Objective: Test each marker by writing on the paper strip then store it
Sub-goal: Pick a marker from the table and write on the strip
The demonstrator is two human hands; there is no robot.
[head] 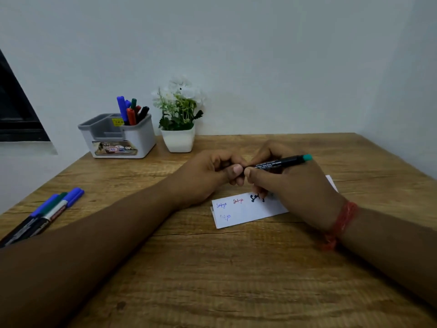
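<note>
A black marker with a teal end (279,162) lies level between both hands, above the white paper strip (238,210). My right hand (290,185) grips its barrel. My left hand (210,174) is curled around the marker's left end, which its fingers hide. The strip carries blue, red and dark handwriting and is partly covered by my right hand. Three markers (50,209) with blue and green caps lie at the table's left edge. A grey and white organizer (142,138) at the back left holds several markers (131,111).
A white pot of white flowers (179,119) stands to the right of the organizer, against the wall. The wooden table (212,268) meets walls at the back and right. A dark window frame (16,107) is at the far left.
</note>
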